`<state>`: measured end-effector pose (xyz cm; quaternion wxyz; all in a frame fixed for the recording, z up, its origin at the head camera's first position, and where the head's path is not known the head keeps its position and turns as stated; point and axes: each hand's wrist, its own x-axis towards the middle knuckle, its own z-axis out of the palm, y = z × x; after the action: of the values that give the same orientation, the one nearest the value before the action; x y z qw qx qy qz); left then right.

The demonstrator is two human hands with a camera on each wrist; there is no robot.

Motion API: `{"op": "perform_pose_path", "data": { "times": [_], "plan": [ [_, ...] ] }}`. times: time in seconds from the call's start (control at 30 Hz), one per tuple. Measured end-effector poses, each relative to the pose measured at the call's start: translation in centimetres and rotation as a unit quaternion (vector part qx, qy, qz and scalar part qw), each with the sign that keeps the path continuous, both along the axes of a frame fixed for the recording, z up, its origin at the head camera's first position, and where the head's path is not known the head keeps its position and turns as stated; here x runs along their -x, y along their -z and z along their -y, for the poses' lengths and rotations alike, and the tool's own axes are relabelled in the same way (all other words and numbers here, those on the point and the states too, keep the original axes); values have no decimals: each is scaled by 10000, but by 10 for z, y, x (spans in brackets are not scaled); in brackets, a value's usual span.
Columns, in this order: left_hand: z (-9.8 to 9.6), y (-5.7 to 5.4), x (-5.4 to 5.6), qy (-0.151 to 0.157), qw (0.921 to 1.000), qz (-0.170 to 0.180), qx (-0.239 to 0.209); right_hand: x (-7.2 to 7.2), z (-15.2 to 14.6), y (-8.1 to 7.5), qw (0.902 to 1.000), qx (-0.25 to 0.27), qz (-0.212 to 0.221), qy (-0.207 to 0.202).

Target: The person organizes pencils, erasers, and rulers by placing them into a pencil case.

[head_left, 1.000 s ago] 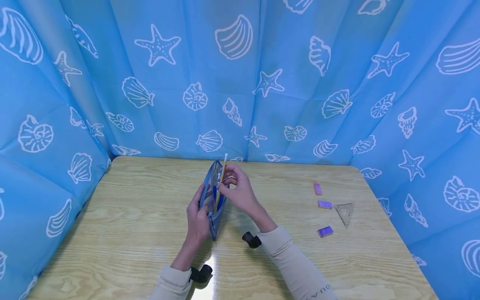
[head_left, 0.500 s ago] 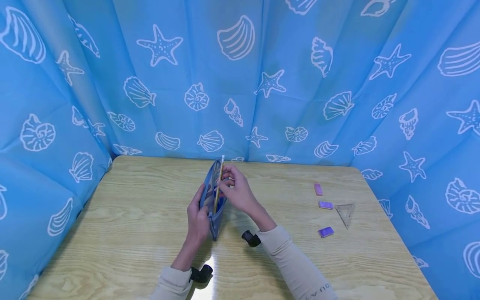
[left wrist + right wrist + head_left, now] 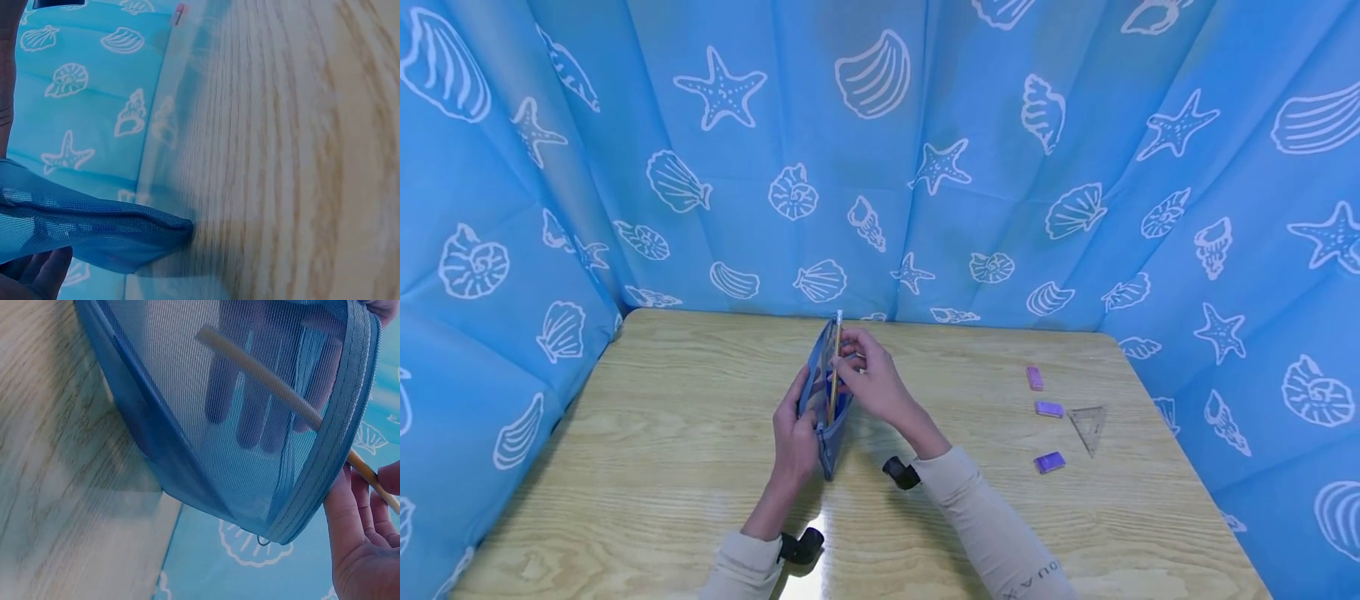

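In the head view my left hand point(image 3: 795, 437) grips a blue mesh zip pouch point(image 3: 829, 454) by its left side, and the pouch's mouth gapes. Several of its fingers show through the mesh in the right wrist view. My right hand point(image 3: 876, 379) pinches a yellow pencil point(image 3: 362, 470) near the mouth, fingers bent. Part of the pencil lies inside the pouch, visible through the mesh, while its pale tip stands out at the far end. Something dark blue shows inside the pouch, mostly hidden.
To the right on the wooden table point(image 3: 700, 400) lie a pink eraser-like block point(image 3: 1035, 377), two purple blocks point(image 3: 1048, 409) and a clear set square point(image 3: 1079, 423). A blue shell-print curtain point(image 3: 880, 167) encloses the back and sides.
My right hand has shifted slightly left, and the pencil's outer end has swung left and dropped a little, so it stands more upright. My left hand and the pouch have barely moved.
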<state>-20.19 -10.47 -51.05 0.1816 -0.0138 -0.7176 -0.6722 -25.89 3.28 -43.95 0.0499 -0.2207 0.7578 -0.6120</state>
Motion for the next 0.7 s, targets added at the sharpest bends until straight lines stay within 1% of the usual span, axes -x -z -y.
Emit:
{"op": "perform_pose_path", "data": {
  "times": [0.13,0.4,0.7],
  "plan": [
    [0,-1,-1,-22,10000,-20,51,1,1,-2,9998,-175,-13,51],
    [0,-1,-1,-56,10000,-51,-13,2,4,-4,9997,-237,51,68],
    [1,-1,-2,-135,9998,-116,122,2,5,-7,9990,-422,78,82]
  ]
}}
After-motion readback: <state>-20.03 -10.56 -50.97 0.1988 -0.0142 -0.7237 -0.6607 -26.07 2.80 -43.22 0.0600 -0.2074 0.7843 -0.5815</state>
